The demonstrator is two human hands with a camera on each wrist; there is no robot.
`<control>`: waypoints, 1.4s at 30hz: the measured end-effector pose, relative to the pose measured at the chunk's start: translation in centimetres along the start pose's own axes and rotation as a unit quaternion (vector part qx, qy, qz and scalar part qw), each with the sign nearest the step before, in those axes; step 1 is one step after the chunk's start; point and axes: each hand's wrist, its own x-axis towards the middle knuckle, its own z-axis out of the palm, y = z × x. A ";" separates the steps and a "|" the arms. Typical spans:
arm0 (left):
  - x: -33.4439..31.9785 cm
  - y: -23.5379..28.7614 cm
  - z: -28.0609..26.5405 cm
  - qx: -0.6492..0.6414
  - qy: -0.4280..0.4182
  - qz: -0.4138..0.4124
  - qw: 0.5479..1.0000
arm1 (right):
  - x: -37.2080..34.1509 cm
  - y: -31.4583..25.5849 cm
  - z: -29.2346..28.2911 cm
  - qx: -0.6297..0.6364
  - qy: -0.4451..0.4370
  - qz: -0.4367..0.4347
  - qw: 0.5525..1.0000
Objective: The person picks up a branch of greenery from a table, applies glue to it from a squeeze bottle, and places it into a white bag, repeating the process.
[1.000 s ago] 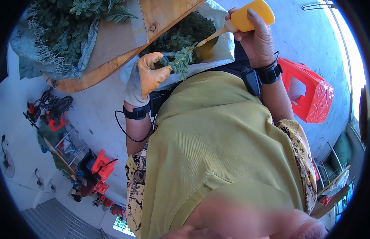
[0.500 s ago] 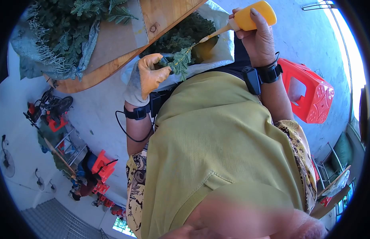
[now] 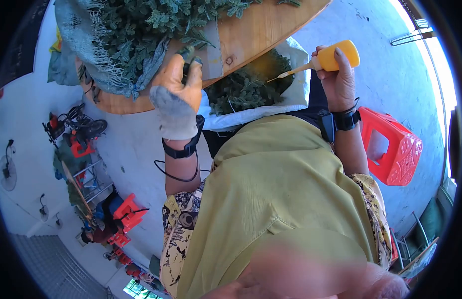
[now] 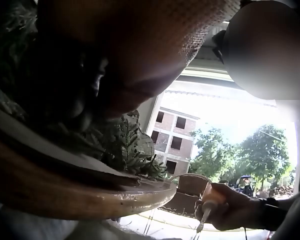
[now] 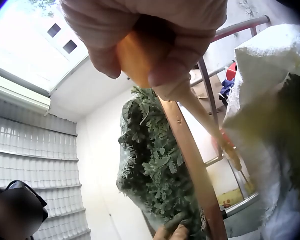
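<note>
Where the yellow bottle (image 3: 341, 55) is: in the right hand (image 3: 336, 84), bare fingers and thumb curled round its smooth rounded body

nozzle (image 3: 301, 69): long pale taper with a thin needle-like tip, angled toward the left hand's side, over the mouth of the white sack (image 3: 298, 82)

left hand (image 3: 177, 97): glove with orange-coated fingers and a pale knit cuff; fingers extended, thumb and forefinger slightly apart, tips at the edge of the sprig pile (image 3: 141, 30); no grip visible

sprig pile: short flat needles, dark green, heaped on the table, partly wrapped in a frayed blue-grey woven cloth (image 3: 74, 37)

white sack: crinkly woven plastic, standing open between table and lap, loose greenery (image 3: 243, 92) inside

table (image 3: 253, 35): varnished wood with knots, curved rim, cardboard sheet (image 3: 212, 42) lying near the pile

vs half a second ago: left hand had a single sprig pinched at the nozzle tip; now it is over at the pile, that sprig no longer between the hands; bottle grip unchanged; head view shifted

edges: table rim cuts diagonally between left hand and bottle; red plastic stool (image 3: 393, 149) just beside the right forearm

room: gap from nozzle tip to left hand, over the sack mouth; pale floor (image 3: 390, 74) beyond the bottle
</note>
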 end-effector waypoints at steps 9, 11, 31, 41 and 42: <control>4.8 -2.2 0.8 0.205 -0.012 0.044 0.978 | -0.1 -1.3 0.5 0.005 0.013 -0.009 1.000; 5.1 -2.7 1.1 0.177 -0.032 0.045 0.983 | -0.2 -1.5 0.6 0.007 0.007 -0.006 1.000; -0.3 -1.9 -1.1 -0.028 -0.017 -0.095 0.995 | 0.2 -3.6 11.3 0.002 -0.084 -0.057 0.995; 2.0 -2.3 1.6 0.051 -0.032 -0.055 0.997 | 0.8 -2.1 11.9 -0.025 -0.071 -0.068 0.995; 2.0 -2.4 1.5 0.037 -0.025 -0.043 0.998 | 0.7 -2.1 11.9 -0.007 -0.066 -0.067 0.996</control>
